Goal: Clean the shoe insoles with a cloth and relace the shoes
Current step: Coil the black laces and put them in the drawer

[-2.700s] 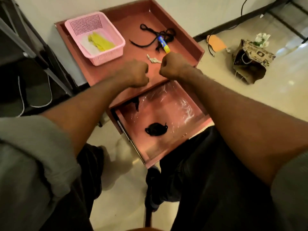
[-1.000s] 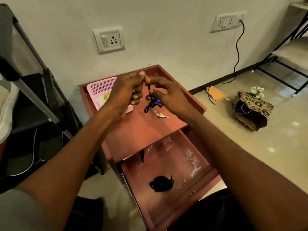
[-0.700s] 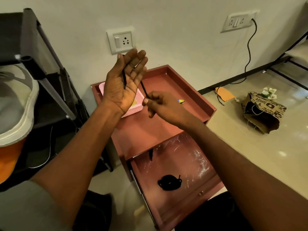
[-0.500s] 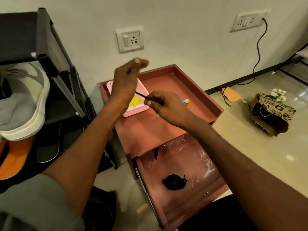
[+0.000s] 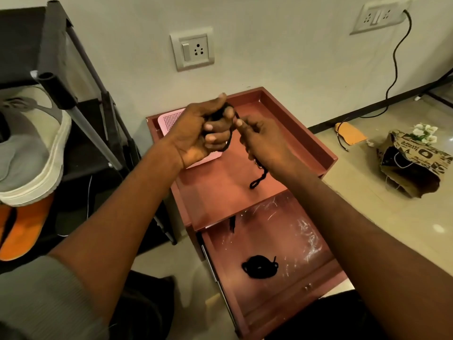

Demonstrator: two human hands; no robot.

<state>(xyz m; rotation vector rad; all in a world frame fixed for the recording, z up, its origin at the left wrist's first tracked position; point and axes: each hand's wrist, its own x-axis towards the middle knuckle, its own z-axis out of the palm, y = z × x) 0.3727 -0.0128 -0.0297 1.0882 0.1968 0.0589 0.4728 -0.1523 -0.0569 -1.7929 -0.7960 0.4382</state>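
Note:
Both my hands are raised over the reddish side table (image 5: 220,192). My left hand (image 5: 203,133) has its fingers curled round a black shoelace (image 5: 229,139) that is wound about them. My right hand (image 5: 264,146) pinches the same lace just beside the left fingers; a loose end hangs from under it down to the tabletop. A second black lace lies coiled (image 5: 259,266) in the open drawer (image 5: 289,298). A grey shoe with a white sole (image 5: 31,153) sits on the rack at the left, above an orange insole (image 5: 22,229).
A pink basket (image 5: 171,119) sits at the table's back left, mostly behind my left hand. The black shoe rack (image 5: 81,99) stands at the left. A brown paper bag (image 5: 414,163) lies on the floor at the right. A cable runs from a wall socket (image 5: 382,15).
The lace was picked up off the table and wound round my left hand's fingers; that hand has closed on it. My view has risen and turned left, showing the rack.

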